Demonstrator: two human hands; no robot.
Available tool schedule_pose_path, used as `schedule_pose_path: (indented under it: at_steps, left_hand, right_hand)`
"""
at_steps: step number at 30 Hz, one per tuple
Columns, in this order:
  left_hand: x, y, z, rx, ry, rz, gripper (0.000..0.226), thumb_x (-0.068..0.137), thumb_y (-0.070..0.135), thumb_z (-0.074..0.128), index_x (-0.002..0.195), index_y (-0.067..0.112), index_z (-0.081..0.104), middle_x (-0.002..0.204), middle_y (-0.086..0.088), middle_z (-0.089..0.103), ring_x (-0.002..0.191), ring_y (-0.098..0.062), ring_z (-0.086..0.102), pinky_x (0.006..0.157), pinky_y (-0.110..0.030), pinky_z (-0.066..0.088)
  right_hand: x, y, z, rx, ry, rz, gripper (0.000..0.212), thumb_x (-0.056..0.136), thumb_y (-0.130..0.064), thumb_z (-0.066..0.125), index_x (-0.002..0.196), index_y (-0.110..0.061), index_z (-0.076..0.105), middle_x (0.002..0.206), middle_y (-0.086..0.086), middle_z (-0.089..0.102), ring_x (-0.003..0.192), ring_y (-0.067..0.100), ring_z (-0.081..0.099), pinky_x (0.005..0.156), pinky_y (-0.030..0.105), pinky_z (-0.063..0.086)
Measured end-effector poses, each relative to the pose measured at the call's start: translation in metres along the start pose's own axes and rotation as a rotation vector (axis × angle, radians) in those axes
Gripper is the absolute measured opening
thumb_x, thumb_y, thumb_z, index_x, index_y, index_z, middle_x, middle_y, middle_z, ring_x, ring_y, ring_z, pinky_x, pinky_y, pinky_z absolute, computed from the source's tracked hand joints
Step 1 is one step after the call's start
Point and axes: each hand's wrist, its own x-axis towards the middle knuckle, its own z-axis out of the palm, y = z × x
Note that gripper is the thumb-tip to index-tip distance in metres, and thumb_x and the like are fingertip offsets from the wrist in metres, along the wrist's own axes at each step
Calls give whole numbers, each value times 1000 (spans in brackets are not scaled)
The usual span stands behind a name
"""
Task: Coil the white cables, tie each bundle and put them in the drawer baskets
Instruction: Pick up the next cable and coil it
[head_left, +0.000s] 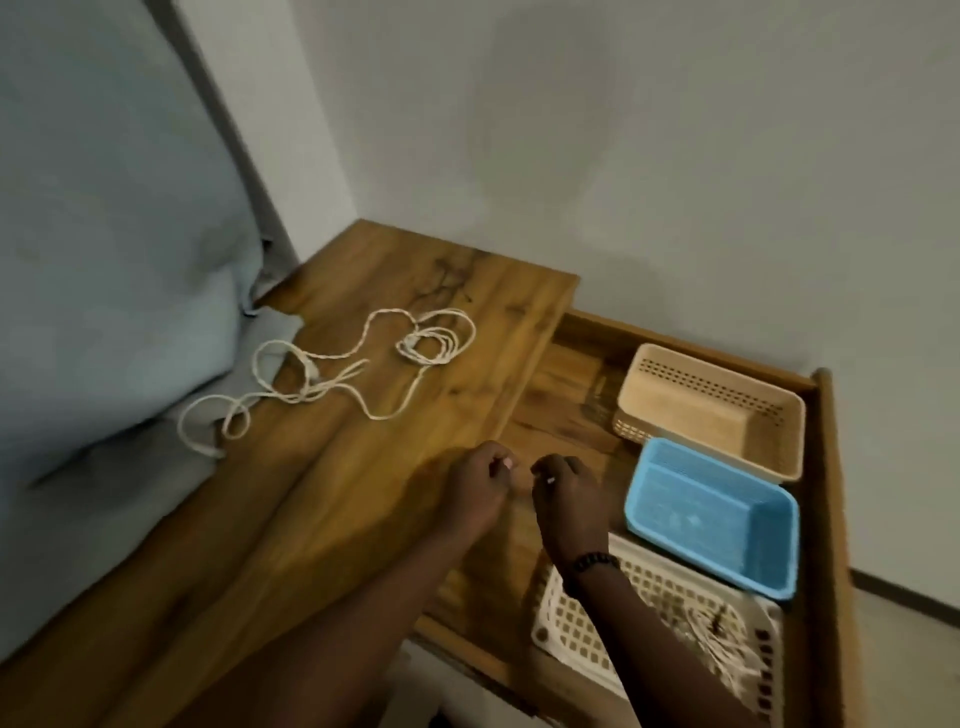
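Loose white cables (332, 387) lie tangled on the wooden top (415, 291), with one small coil (431, 345) at the far end and a loop (208, 431) hanging onto the bed. My left hand (475, 488) and my right hand (569, 506) are close together over the drawer's left edge, fingers pinched. A small white bit shows at each hand's fingertips; it looks like a thin tie (549, 481) held between them. In the open drawer (831, 493) stand a beige basket (636, 376), a blue basket (652, 486) and a white lattice basket (571, 623) holding a coiled cable bundle (719, 647).
A bed with a grey-blue pillow (130, 260) and sheet presses against the top's left side. White walls meet in a corner behind. My right wrist wears a dark bead bracelet (595, 564). The beige and blue baskets hold nothing visible.
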Motion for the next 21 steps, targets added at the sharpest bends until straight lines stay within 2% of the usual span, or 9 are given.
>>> schedule_pose_path:
  at_steps: [3, 5, 8, 11, 13, 15, 16, 19, 21]
  left_hand:
    - [1, -17, -61, 8, 210, 24, 14, 96, 15, 52, 90, 15, 65, 87, -2, 70, 81, -19, 65, 73, -35, 51]
    - [5, -29, -98, -1, 309, 15, 15, 94, 13, 53, 93, 15, 67, 87, -1, 71, 81, -17, 66, 73, -33, 52]
    - [8, -46, -136, -1, 373, -6, 14, 94, 11, 54, 96, 16, 68, 89, 0, 71, 83, -17, 67, 72, -32, 52]
    - [10, -57, -161, 5, 428, -9, 13, 94, 11, 56, 98, 14, 68, 92, -1, 70, 83, -18, 65, 71, -27, 46]
    - [7, -63, -172, 25, 445, 17, 12, 93, 10, 57, 94, 14, 68, 87, 2, 69, 79, -15, 64, 68, -23, 44]
    - [5, -68, -180, 53, 466, 50, 12, 94, 10, 57, 95, 13, 69, 85, 5, 67, 78, -11, 62, 65, -15, 41]
    - [5, -69, -184, 62, 492, 67, 13, 94, 11, 57, 96, 13, 69, 86, 5, 67, 79, -10, 61, 65, -11, 39]
    - [8, -65, -190, 13, 604, 88, 14, 97, 14, 53, 99, 14, 67, 90, 6, 67, 80, -4, 59, 65, -10, 39]
    - [10, -56, -191, -48, 647, 70, 17, 99, 19, 49, 98, 14, 66, 89, 3, 68, 80, -8, 63, 65, -17, 44]
  right_hand:
    - [18, -54, 24, 56, -138, -145, 26, 93, -10, 54, 116, -14, 64, 110, 8, 63, 97, 26, 61, 76, 39, 53]
    - [37, -92, 39, 111, -249, -151, 32, 94, -13, 52, 125, -16, 59, 111, 9, 64, 99, 26, 62, 80, 40, 53]
    - [64, -132, 64, 370, -448, 3, 32, 93, -22, 55, 125, -22, 58, 109, 7, 67, 98, 24, 63, 82, 41, 53]
    - [86, -156, 93, 774, -600, 276, 15, 93, -28, 59, 105, -21, 66, 90, -2, 61, 78, 12, 56, 64, 29, 46]
    - [96, -165, 104, 911, -579, 395, 12, 95, -25, 58, 90, -18, 66, 82, 4, 60, 74, 16, 55, 59, 25, 38]
    - [99, -171, 109, 980, -524, 458, 18, 95, -17, 53, 81, -13, 63, 89, 18, 65, 85, 28, 62, 63, 30, 40]
    - [99, -174, 108, 1030, -506, 464, 20, 97, -14, 50, 79, -11, 60, 85, 18, 64, 80, 28, 62, 63, 31, 41]
    - [93, -184, 97, 1206, -529, 411, 13, 101, -15, 44, 88, -12, 47, 67, 5, 49, 53, 15, 47, 56, 30, 39]
    - [91, -185, 85, 1148, -555, 248, 11, 101, -18, 46, 93, -11, 46, 61, -1, 41, 49, 12, 36, 52, 28, 33]
